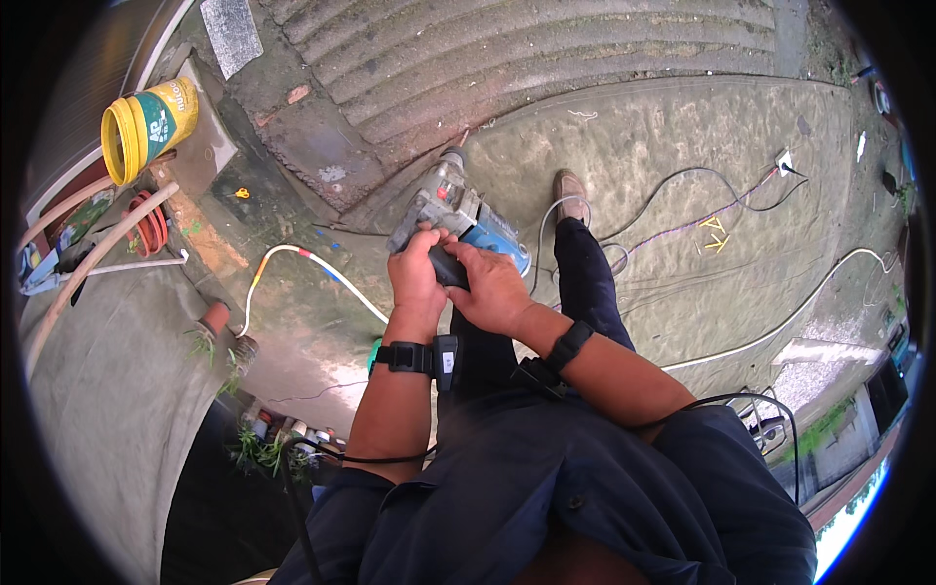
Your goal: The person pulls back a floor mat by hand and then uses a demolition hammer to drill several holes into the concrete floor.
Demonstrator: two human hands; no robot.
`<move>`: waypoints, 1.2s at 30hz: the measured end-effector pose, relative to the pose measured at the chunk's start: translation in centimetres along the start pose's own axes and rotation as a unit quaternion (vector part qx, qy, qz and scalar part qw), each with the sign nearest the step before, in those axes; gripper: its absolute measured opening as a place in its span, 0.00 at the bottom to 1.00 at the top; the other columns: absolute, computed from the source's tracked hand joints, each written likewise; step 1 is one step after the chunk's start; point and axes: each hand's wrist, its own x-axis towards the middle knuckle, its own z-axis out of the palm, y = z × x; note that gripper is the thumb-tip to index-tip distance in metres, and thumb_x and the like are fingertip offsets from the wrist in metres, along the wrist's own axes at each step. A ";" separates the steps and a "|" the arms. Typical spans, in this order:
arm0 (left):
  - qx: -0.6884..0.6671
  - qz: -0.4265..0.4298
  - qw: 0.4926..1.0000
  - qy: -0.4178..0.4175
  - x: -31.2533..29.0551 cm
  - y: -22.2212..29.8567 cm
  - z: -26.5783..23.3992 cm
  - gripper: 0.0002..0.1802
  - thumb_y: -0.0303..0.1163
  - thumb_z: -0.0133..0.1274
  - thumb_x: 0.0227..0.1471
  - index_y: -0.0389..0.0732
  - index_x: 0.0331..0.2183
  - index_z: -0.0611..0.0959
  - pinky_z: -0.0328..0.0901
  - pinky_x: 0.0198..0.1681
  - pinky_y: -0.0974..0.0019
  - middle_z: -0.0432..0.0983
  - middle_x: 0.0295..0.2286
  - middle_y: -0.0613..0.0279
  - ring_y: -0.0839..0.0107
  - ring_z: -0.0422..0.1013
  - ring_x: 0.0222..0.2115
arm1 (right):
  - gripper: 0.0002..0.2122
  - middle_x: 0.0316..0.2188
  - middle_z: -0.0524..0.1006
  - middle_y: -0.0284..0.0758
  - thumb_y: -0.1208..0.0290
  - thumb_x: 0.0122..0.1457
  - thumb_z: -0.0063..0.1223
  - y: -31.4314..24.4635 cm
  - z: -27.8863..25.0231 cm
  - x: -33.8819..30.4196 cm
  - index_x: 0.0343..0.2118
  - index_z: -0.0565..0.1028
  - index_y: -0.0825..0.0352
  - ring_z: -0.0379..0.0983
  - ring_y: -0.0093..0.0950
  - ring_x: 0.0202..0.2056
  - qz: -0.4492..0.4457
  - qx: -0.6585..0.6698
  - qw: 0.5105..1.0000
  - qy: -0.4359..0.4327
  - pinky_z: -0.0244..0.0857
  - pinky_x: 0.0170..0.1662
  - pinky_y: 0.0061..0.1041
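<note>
While a yellow bucket lies tipped on its side far left, contents unseen, your left hand and right hand clamp the hammer drill handle, bit angled at the concrete slab.

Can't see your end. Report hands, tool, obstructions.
Left hand and right hand both closed on grey-and-blue power drill, at its black rear handle. Bit down at concrete seam. White hose and cables lie close by.
</note>
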 end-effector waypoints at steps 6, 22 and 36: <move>0.008 -0.012 1.000 0.011 0.6 0.1 0.6 0.08 0.20 0.53 0.48 0.36 0.35 0.77 0.72 0.36 0.62 0.76 0.29 0.55 0.63 0.74 0.29 | 0.26 0.44 0.77 0.43 0.66 0.50 0.62 0.1 -0.3 0.7 0.52 0.68 0.65 0.73 0.41 0.48 0.022 0.000 1.000 -0.013 0.62 0.53 0.39; 0.025 -0.039 0.999 -0.001 5.3 -1.7 1.5 0.14 0.23 0.52 0.49 0.35 0.41 0.75 0.71 0.42 0.57 0.77 0.33 0.53 0.58 0.76 0.35 | 0.28 0.44 0.77 0.44 0.65 0.50 0.62 3.5 -0.2 3.9 0.54 0.67 0.66 0.73 0.41 0.49 0.033 -0.007 0.999 -0.003 0.62 0.53 0.39; 0.008 -0.053 0.998 0.035 8.6 -2.8 3.2 0.07 0.28 0.53 0.51 0.35 0.33 0.77 0.70 0.38 0.59 0.76 0.30 0.56 0.63 0.74 0.32 | 0.26 0.49 0.76 0.40 0.65 0.51 0.61 6.5 -0.2 6.9 0.54 0.68 0.63 0.71 0.41 0.51 0.021 -0.038 0.999 0.001 0.60 0.56 0.39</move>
